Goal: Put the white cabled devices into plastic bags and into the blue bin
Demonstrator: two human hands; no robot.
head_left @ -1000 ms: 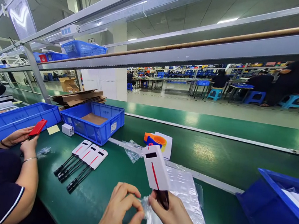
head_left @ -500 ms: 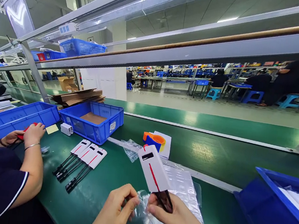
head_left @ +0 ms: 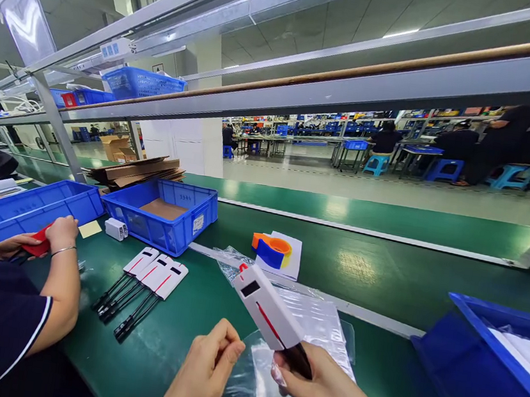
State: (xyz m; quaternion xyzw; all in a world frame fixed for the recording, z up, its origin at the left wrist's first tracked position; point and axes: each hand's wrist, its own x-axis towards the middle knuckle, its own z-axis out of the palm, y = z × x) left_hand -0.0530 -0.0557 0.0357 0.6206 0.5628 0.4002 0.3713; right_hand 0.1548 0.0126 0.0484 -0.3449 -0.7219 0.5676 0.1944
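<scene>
My right hand [head_left: 319, 389] grips the dark lower end of a white card pack with a red stripe [head_left: 267, 308], which tilts up and to the left. My left hand [head_left: 204, 375] pinches the edge of a clear plastic bag [head_left: 247, 383] just below the pack. More clear bags [head_left: 317, 324] lie stacked on the green belt under both hands. Three similar white packs with black cables [head_left: 145, 287] lie in a row to the left.
A co-worker on the left holds a red item [head_left: 37, 241] in both hands. Blue bins stand at the left [head_left: 27, 205], centre [head_left: 161, 211] and right [head_left: 496, 362]. An orange and blue tape dispenser [head_left: 271, 251] sits on white paper. A small white adapter [head_left: 115, 228] lies by the centre bin.
The white pack has tipped from nearly upright to leaning left. My left hand has pulled the clear bag open below it. The co-worker's hands have lowered with the red item.
</scene>
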